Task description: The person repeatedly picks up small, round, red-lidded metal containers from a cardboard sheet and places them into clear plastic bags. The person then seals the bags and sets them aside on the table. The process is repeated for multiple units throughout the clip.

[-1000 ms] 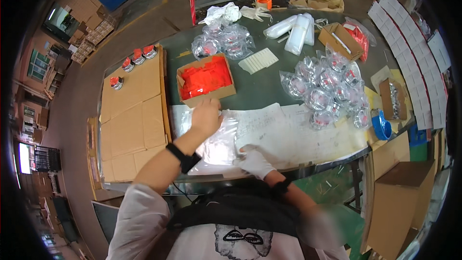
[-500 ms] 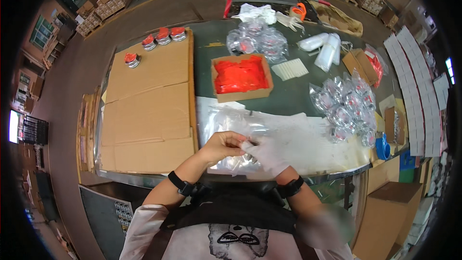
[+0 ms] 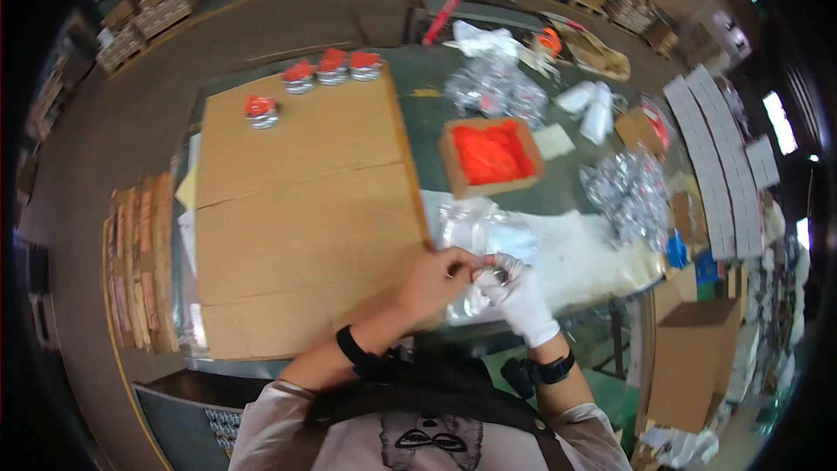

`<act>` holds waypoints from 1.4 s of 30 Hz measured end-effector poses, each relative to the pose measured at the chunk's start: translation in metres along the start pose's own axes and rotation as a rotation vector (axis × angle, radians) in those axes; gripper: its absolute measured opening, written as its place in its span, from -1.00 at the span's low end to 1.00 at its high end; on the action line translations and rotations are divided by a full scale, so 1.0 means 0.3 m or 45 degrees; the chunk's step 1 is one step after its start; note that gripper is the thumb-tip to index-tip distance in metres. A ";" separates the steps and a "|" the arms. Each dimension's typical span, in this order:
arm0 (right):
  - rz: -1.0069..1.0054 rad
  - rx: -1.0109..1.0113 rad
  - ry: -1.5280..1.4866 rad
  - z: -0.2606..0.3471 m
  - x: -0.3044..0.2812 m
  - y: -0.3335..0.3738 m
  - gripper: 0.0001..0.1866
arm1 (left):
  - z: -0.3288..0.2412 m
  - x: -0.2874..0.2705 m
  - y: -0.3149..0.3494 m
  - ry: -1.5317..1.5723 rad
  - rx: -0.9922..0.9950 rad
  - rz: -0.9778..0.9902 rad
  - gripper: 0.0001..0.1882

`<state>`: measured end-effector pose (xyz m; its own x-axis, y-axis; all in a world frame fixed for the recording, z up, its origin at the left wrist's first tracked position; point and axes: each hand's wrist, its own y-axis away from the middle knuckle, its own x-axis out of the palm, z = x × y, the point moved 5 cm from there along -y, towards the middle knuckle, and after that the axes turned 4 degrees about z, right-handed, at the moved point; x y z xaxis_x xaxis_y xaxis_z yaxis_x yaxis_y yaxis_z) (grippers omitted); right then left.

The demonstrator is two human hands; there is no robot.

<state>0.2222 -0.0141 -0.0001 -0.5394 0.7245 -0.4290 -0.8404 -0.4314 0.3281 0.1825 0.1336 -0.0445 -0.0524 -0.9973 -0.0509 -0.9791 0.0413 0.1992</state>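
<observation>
My bare left hand (image 3: 436,286) and my white-gloved right hand (image 3: 521,301) meet over the near edge of the table. The right fingers are closed around a small shiny, metallic-looking piece (image 3: 500,276); blur hides its exact kind. The left fingertips are pinched together against the right ones, and whatever they hold cannot be made out. Just beyond my hands lie clear plastic bags (image 3: 464,228). Further off stands a cardboard box (image 3: 495,189) filled with red plastic packets (image 3: 493,155).
To the left lies a large cardboard sheet (image 3: 296,235) bearing several silvery round pieces with red tops (image 3: 332,67). Bagged silvery pieces are piled at the right (image 3: 629,201) and at the back (image 3: 495,87). Clear plastic rolls (image 3: 597,112) lie behind. A cardboard box (image 3: 689,362) stands low at right.
The view has swung, so the table looks shifted and tilted. My hands stay together, and a shiny piece now shows in the right fingers.
</observation>
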 end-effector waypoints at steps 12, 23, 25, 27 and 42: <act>0.513 -0.861 0.252 0.731 0.691 -0.679 -0.77 | -0.081 -1.097 0.793 0.006 0.285 -1.419 -0.88; 0.631 -0.631 0.897 0.822 1.088 -1.010 -0.74 | 0.198 -0.994 0.530 -0.739 -0.242 -1.018 -0.81; 0.871 -0.587 0.244 0.755 1.031 -0.804 -0.73 | 0.257 -0.884 0.434 -0.600 -0.126 -0.884 -0.82; 0.832 -0.630 -0.157 0.618 0.971 -0.590 -0.70 | 0.298 -0.816 0.359 -0.067 -0.095 -0.882 -0.83; 0.878 -0.254 -0.596 0.277 0.990 -0.314 -0.79 | 0.051 -0.578 0.551 0.057 0.222 -1.196 -0.80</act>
<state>0.1455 0.2865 -0.0886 -0.8930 0.3938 0.2180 -0.3497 -0.9119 0.2147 0.0267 0.3143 -0.0176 0.7735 -0.6290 -0.0775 -0.6332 -0.7722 -0.0525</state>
